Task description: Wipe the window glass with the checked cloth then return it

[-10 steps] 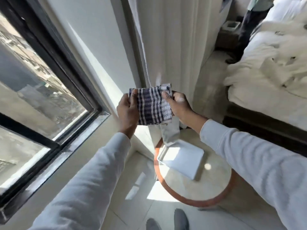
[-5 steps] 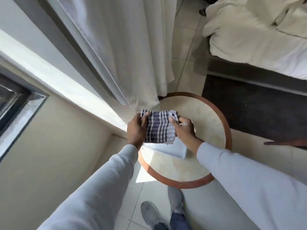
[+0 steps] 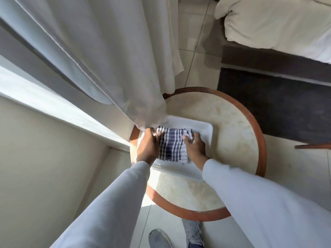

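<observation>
Cloth return is underway, judging from how things lie. Both hands are pressing the folded checked cloth (image 3: 172, 146) down into the white tray (image 3: 208, 130), which is sitting on the round surface (image 3: 232, 126) with the wooden rim.

Left hand (image 3: 147, 146) is clamping the cloth's left edge; its fingers (image 3: 158, 136) are curling over the top of the fabric. Right hand (image 3: 194, 147) is pinching the right edge, with a bunched white corner of cloth caught under its fingers (image 3: 188, 138). So both sets of fingers are closed on the cloth, neither releasing yet.

Probable reason for the two-sided hold: it is keeping the fold tight so the cloth lands as a neat square rather than flopping open. Cloth is lying between the two hands, roughly centred in the tray, with bare tray floor showing beyond the right fingers and below both wrists.

Curtain (image 3: 107, 59) hem is hanging just above and beside the left fingers, overlapping the tray's far-left corner. Can't tell whether it is touching the hand. Risk as I read it: hem getting snagged when the left hand lifts off.

Window glass isn't in view, so wipe quality can't be checked. Remaining step looks like letting go and withdrawing both hands.
</observation>
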`<move>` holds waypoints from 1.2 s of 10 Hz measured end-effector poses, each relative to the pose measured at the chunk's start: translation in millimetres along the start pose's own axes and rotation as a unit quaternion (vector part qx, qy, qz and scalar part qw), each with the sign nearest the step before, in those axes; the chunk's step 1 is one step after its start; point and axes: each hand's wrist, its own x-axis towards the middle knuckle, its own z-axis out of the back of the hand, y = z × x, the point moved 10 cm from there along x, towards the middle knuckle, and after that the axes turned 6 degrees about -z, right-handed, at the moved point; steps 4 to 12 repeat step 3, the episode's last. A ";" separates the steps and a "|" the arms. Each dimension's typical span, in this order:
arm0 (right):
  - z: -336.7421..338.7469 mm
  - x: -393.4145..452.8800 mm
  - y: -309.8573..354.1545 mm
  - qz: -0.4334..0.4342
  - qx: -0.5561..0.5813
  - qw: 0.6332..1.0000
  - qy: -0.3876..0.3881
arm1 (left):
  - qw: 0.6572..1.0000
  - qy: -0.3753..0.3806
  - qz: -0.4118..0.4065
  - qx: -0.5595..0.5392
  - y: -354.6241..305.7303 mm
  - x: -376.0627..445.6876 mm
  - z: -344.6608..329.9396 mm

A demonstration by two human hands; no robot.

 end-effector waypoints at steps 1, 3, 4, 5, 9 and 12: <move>-13.7 -4.7 0.8 0.043 -0.128 0.990 0.027 | 0.998 0.045 -0.048 0.009 1.1 -3.5 -11.6; -23.3 -41.2 47.4 0.223 -0.352 0.909 -0.006 | 0.986 0.040 -0.142 0.080 -23.9 -29.2 7.8; -23.3 -41.2 47.4 0.223 -0.352 0.909 -0.006 | 0.986 0.040 -0.142 0.080 -23.9 -29.2 7.8; -23.3 -41.2 47.4 0.223 -0.352 0.909 -0.006 | 0.986 0.040 -0.142 0.080 -23.9 -29.2 7.8; -23.3 -41.2 47.4 0.223 -0.352 0.909 -0.006 | 0.986 0.040 -0.142 0.080 -23.9 -29.2 7.8; -23.3 -41.2 47.4 0.223 -0.352 0.909 -0.006 | 0.986 0.040 -0.142 0.080 -23.9 -29.2 7.8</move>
